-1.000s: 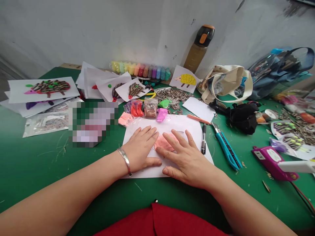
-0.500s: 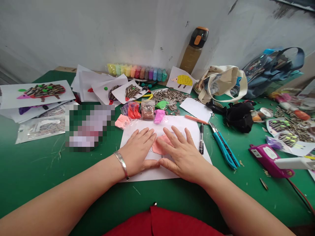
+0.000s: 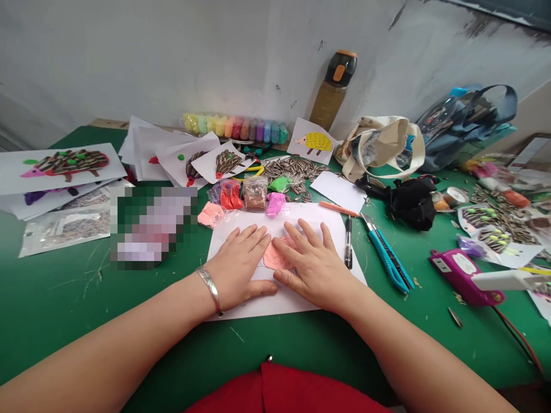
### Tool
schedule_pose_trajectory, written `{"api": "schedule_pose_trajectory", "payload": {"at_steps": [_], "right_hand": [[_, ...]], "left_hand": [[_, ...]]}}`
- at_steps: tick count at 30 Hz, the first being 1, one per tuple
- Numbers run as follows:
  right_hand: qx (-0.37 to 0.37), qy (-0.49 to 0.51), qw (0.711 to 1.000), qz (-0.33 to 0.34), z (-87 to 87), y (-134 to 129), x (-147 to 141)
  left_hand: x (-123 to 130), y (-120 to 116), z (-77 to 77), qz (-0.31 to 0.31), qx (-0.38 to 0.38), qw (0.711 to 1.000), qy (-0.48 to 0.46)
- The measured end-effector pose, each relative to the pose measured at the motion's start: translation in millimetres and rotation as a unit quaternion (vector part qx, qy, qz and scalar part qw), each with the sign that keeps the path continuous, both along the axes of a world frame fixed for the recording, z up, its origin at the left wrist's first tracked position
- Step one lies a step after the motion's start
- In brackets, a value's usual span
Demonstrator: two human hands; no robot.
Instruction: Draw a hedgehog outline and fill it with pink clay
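A flattened patch of salmon-pink modelling clay (image 3: 274, 256) lies on a white sheet of paper (image 3: 279, 302) in front of me. My right hand (image 3: 316, 265) rests over the clay's right part with its fingers spread. Flat on the paper at the clay's left edge is my left hand (image 3: 241, 265), fingers stretched out, a silver bracelet on the wrist. Part of the clay is hidden under the right fingers. Above the hands sit small bags of red clay (image 3: 231, 196), brown clay (image 3: 255, 194) and magenta clay (image 3: 275, 203), with a loose salmon lump (image 3: 210, 214) beside them.
To the right lie a black pen (image 3: 348, 244), an orange crayon-like stick (image 3: 338, 209), a teal utility knife (image 3: 390, 258) and a magenta glue gun (image 3: 462, 275). Striped sunflower seeds (image 3: 293, 170) are heaped behind. Hedgehog pictures (image 3: 64, 166) lie left; a bottle (image 3: 333, 92) stands by the wall.
The whole view has shifted slightly to the left. My right thumb has drawn a little apart from the left one; both hands stay flat over the paper.
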State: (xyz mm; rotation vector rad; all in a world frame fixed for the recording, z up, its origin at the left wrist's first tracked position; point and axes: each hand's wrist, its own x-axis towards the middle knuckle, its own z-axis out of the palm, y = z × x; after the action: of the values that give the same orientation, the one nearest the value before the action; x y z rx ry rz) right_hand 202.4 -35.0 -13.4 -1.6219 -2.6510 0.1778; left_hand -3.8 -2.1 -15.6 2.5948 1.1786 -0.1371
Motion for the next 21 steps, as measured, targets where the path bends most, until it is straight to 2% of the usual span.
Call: {"api": "schedule_pose_trajectory", "payload": {"at_steps": [15, 21], "right_hand": [[-0.005, 0.016, 1.0, -0.018, 2.3, -0.3, 5.5], [-0.018, 0.016, 0.999, -0.028, 1.5, 1.9, 7.7]], "left_hand": [[-0.9, 0.0, 1.7, -0.012, 0.015, 0.999, -0.031], [0.4, -0.3, 4.4, -0.007, 0.009, 1.0, -0.017]]}}
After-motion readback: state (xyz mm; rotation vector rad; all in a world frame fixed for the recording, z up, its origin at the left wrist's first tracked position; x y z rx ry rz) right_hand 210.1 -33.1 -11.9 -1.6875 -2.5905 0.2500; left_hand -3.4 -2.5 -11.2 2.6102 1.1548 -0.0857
